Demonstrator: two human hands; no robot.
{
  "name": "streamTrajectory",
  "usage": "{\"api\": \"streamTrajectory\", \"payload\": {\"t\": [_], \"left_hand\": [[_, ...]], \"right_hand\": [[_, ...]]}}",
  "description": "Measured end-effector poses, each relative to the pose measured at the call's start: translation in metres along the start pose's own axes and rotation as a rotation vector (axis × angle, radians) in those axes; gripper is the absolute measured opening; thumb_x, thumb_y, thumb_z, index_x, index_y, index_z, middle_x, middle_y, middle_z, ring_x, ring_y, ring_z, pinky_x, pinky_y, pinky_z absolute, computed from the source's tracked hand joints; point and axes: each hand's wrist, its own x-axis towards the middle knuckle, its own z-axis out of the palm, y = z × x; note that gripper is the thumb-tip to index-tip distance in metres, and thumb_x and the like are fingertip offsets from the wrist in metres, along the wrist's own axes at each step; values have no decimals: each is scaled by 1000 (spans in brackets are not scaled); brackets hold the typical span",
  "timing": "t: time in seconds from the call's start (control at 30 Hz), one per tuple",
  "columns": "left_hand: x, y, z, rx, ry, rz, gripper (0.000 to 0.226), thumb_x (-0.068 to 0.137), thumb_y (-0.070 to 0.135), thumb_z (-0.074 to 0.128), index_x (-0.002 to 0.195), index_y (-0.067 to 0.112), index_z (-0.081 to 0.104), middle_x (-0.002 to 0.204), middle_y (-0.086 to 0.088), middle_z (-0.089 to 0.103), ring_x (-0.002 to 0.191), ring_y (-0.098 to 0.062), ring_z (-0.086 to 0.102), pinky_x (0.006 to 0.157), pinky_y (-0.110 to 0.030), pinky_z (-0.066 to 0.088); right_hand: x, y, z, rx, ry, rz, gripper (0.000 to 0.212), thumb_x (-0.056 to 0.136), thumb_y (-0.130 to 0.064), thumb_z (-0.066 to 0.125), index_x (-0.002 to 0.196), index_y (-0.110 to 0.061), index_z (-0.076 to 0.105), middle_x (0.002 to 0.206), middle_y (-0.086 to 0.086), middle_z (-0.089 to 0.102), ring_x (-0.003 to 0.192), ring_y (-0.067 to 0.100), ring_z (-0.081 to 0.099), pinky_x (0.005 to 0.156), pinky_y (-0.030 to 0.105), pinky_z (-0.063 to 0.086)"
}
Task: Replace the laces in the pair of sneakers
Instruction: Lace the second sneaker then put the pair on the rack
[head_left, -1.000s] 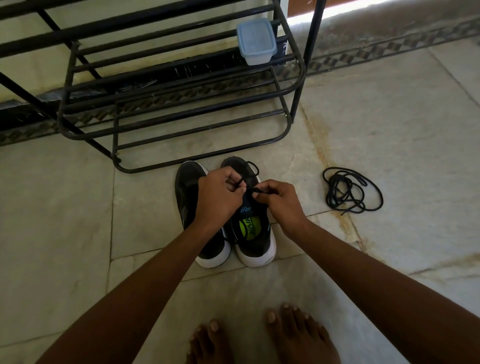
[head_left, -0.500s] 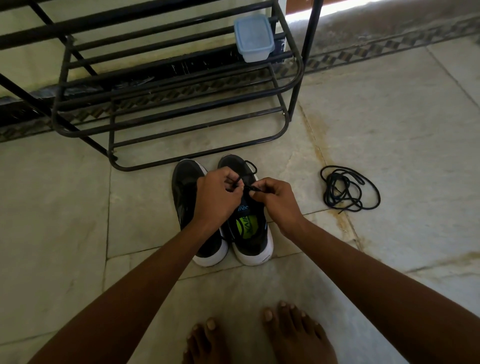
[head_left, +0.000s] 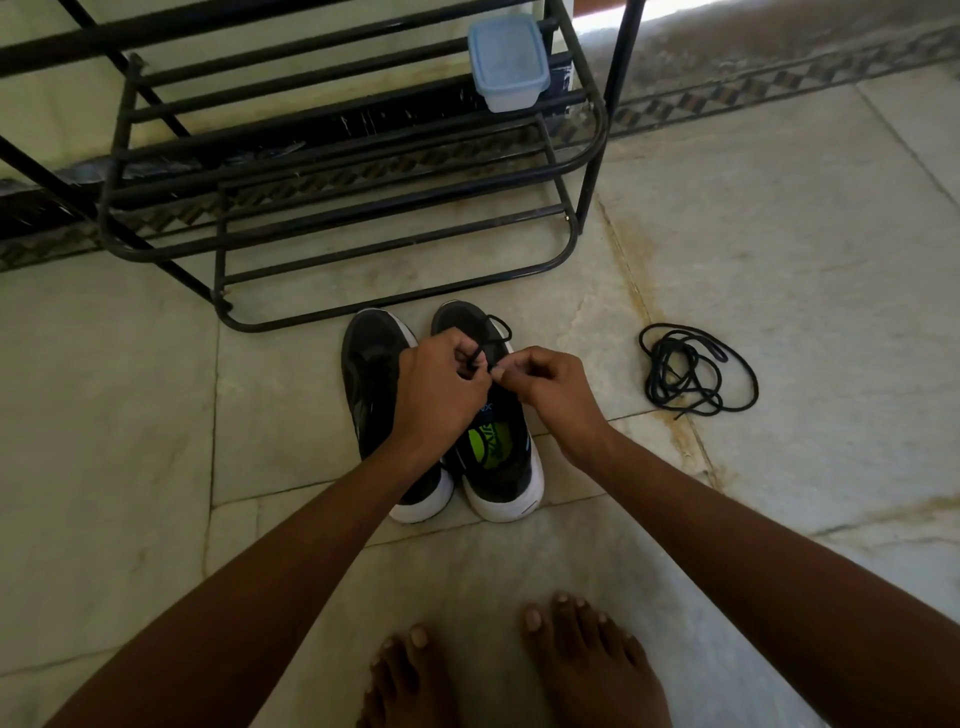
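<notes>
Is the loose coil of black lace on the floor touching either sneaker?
Apart. The head view shows bare floor tile between the coiled lace and the right sneaker, the nearer of the pair.

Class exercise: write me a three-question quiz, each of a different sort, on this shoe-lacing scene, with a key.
1. True or false: the loose black coiled lace lies on the floor right of the black white-soled sneakers.
2. Where is the pale blue lidded plastic box? A) floor B) black metal rack C) in a sneaker
3. Fill in: the left hand and right hand both pinch a black ____.

Key: 1 true; 2 B; 3 lace.
</notes>
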Motion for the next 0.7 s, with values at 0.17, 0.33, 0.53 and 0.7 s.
{"api": "streamTrajectory", "payload": {"t": [0.17, 0.33, 0.53, 0.7], "left_hand": [[-2, -2, 1, -54, 42, -39, 13, 87, 12, 78, 88, 21, 68, 79, 11, 70, 72, 0, 68, 72, -17, 57], [-7, -3, 3, -92, 68, -49, 16, 86, 11, 80, 87, 21, 67, 81, 10, 70, 74, 1, 68, 71, -16, 57], [-13, 2, 4, -117, 20, -83, 30, 81, 1, 79, 92, 23, 61, 92, 9, 67, 85, -1, 66, 78, -19, 57], [-26, 0, 8, -91, 158, -154, 29, 82, 12, 82, 97, 22, 61, 107, 4, 55, 89, -5, 58, 76, -10, 48]], "right_hand": [[4, -1, -6, -12, -27, 26, 18, 98, -7, 60, 103, -5, 77, 96, 11, 76, 94, 22, 73, 81, 28, 60], [9, 0, -5, -161, -24, -48, 11, 96, -5, 64, 95, -6, 75, 79, 0, 73, 77, 11, 69, 73, 26, 58], [14, -7, 1, -222, 45, -90, 13, 98, -7, 53, 90, -14, 61, 89, 3, 66, 85, 18, 66, 76, 41, 59], [11, -45, -4, 325, 80, -9, 16, 106, -3, 35, 97, -10, 47, 92, 21, 68, 89, 35, 71, 80, 42, 60]]}}
